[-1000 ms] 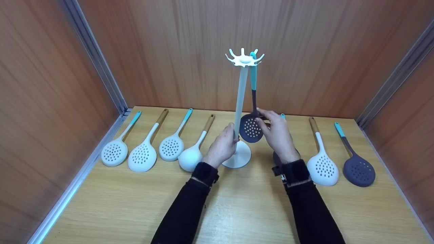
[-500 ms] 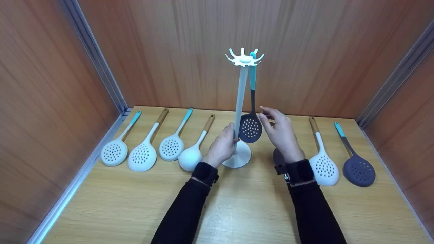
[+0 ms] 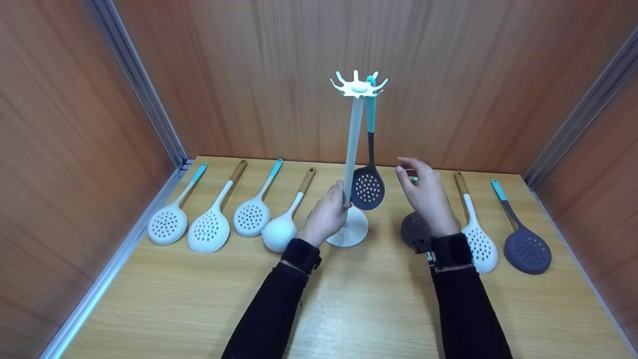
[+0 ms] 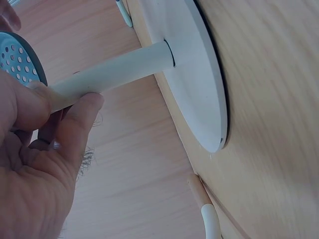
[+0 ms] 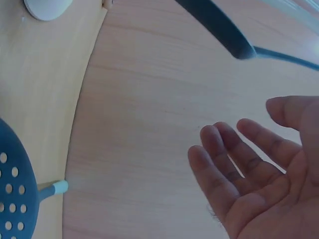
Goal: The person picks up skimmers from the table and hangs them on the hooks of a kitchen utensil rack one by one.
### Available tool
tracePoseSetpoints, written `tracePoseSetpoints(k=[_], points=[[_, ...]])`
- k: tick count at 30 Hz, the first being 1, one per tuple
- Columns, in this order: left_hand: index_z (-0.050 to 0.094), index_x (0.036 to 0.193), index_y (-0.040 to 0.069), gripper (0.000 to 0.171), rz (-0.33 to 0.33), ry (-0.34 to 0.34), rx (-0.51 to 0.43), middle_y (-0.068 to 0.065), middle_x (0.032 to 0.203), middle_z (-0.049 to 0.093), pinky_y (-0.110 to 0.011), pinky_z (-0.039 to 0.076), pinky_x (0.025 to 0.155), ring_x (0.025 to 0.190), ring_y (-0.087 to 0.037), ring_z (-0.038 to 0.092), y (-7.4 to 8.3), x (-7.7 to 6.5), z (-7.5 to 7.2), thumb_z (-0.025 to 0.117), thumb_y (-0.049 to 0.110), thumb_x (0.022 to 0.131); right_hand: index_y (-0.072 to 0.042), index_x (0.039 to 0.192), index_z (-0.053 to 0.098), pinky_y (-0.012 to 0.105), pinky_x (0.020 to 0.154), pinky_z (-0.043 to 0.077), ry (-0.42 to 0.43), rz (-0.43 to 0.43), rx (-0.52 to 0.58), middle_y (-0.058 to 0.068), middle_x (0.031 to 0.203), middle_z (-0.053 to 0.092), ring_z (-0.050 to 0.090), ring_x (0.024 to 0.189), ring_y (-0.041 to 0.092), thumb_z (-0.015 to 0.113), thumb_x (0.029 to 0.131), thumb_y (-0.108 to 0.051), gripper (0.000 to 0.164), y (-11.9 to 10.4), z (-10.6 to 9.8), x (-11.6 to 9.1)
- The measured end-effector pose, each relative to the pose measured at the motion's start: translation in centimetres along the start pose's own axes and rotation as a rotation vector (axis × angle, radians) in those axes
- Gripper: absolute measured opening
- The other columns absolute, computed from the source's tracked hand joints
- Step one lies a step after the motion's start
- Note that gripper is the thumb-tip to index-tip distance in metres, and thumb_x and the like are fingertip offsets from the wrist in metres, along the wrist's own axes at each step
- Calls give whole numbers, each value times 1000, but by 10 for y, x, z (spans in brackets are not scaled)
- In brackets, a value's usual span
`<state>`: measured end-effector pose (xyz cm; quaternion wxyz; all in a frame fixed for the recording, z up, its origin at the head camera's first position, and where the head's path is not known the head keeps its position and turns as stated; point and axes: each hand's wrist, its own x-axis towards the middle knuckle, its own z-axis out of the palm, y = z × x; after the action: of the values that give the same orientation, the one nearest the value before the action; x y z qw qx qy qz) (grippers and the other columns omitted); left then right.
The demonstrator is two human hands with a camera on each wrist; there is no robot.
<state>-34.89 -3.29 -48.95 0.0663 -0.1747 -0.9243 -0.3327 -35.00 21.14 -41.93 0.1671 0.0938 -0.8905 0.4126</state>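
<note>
1 dark skimmer [image 3: 368, 188] hung at top of white stand [image 3: 354, 137]; 7 other utensils [image 3: 209, 232] lie unhung on table [image 3: 369, 299], 4 L of stand, 3 R. L hand [image 3: 325, 212] grips stand, fingers wrapped; R hand [image 3: 428, 197] free, fingers loosely bent, apart from hung skimmer. Utensil behind R hand [image 3: 412, 229] part-hidden, prob. another skimmer; handle-hook join too small to tell
</note>
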Motion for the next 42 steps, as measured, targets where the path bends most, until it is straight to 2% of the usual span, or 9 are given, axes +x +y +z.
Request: tracePoseSetpoints(k=[4, 9, 20, 25, 32, 36, 42], points=[[44, 133, 11, 32, 14, 5, -1, -8, 120, 60, -42, 63, 91, 113, -25, 68, 0, 0, 0, 60, 8, 105, -9, 143, 63, 50, 105, 59, 3, 24, 12, 18, 138, 69, 69, 126, 35, 57, 109, -32, 41, 7, -4, 2], [46, 131, 10, 30, 43, 16, 8, -9, 118, 61, -44, 61, 94, 113, -25, 66, -1, 1, 0, 60, 9, 105, -6, 143, 61, 52, 109, 56, 7, 74, 37, 20, 138, 68, 67, 127, 38, 59, 109, -27, 41, 18, -8, 4], [45, 133, 11, 31, 11, 7, 2, -7, 119, 61, -42, 63, 93, 114, -25, 69, 1, 2, 0, 59, 9, 106, -4, 152, 51, 56, 119, 46, -62, 181, 28, 22, 144, 61, 58, 139, 41, 55, 110, -32, 51, 40, -14, 6], [45, 134, 12, 32, -3, -3, 9, -6, 118, 61, -41, 63, 93, 113, -24, 68, 1, 2, 0, 59, 11, 106, -4, 155, 47, 56, 119, 46, -91, 234, 18, 23, 148, 57, 55, 142, 42, 54, 110, -33, 54, 46, -15, 5], [45, 132, 11, 29, 10, 12, -2, -6, 116, 60, -40, 64, 89, 110, -24, 69, 0, 1, 0, 58, 9, 106, -7, 158, 42, 57, 115, 49, -180, 300, -115, 23, 154, 52, 51, 143, 41, 57, 109, -36, 59, 51, -14, 9], [46, 128, 11, 26, 13, 8, -12, -7, 114, 60, -39, 64, 83, 106, -24, 69, 0, 1, 0, 58, 8, 106, -7, 158, 43, 58, 112, 50, -209, 272, -218, 24, 152, 53, 53, 141, 41, 59, 108, -33, 59, 56, -14, 12], [45, 131, 11, 28, 7, 2, -16, -8, 117, 60, -39, 65, 82, 106, -25, 71, 1, 0, 0, 57, 8, 106, -4, 157, 44, 56, 106, 53, -271, 246, -325, 25, 147, 57, 57, 136, 41, 60, 107, -30, 59, 66, -11, 16]])
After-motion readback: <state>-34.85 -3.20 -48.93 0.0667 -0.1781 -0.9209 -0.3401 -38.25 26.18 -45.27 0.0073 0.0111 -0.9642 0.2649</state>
